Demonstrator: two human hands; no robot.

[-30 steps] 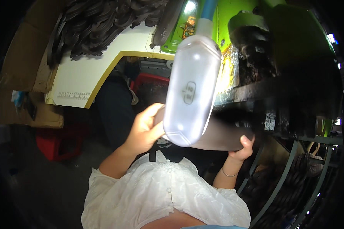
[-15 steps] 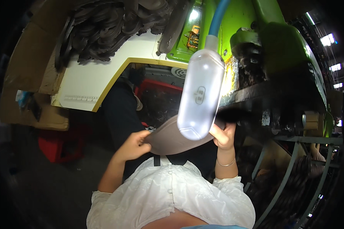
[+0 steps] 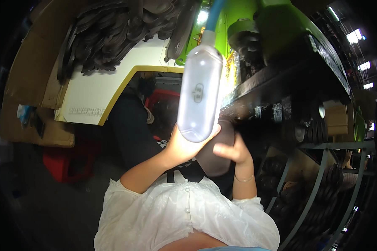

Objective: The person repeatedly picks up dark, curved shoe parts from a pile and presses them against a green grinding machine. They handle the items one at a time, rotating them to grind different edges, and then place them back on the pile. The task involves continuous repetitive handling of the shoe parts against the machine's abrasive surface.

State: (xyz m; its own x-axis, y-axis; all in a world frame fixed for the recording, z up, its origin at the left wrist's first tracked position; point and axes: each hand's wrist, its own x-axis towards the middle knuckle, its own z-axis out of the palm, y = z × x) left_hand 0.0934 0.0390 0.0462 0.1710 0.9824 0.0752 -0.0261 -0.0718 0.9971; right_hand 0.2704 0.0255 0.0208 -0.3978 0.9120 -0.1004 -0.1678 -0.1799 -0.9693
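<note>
A brown-grey shoe sole [image 3: 215, 161] stands steeply tilted in front of my body. My left hand [image 3: 181, 147] is closed on its left side; the hanging lamp hides part of that hand, and a fingertip shows past the lamp's lower right edge. At the sole's right edge is my right hand [image 3: 238, 151], blurred, its thumb spread away from the fingers and lying over the sole's face. The white capsule-shaped lamp [image 3: 202, 92] on a blue hose hangs in front of the sole's upper left part.
Dark soles [image 3: 109, 35] lie heaped on the white table [image 3: 86, 98], which has a yellow cut-out edge. A green machine [image 3: 280, 29] with a dark arm stands ahead right. Cardboard [image 3: 29, 79] is at left, a red stool [image 3: 65, 165] below it, a metal rack [image 3: 310, 188] at right.
The sole has turned from lying crosswise to steeply tilted. My left hand has moved right, behind the lamp; my right hand has loosened its pinch. The lamp and machine appear further left.
</note>
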